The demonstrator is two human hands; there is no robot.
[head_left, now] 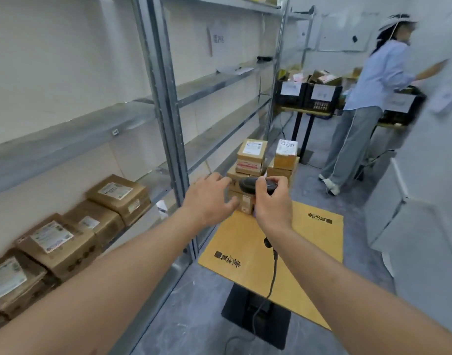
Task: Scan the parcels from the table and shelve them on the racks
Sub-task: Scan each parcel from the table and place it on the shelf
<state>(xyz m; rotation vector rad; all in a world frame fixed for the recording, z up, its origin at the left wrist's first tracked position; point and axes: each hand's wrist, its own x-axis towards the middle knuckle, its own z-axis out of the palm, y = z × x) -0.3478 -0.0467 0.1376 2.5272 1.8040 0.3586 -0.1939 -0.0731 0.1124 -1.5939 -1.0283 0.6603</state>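
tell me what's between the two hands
Head view: the black scanner, gripped by the right hand; the open left hand reaches toward the parcels behind it.

A second person in a pale blue shirt and loose grey trousers stands at the far right, one arm reaching to the wall. Just left of that person, black crates with white paper labels sit on a far bench. Behind the person a whiteboard hangs on the wall. The floor is grey concrete.
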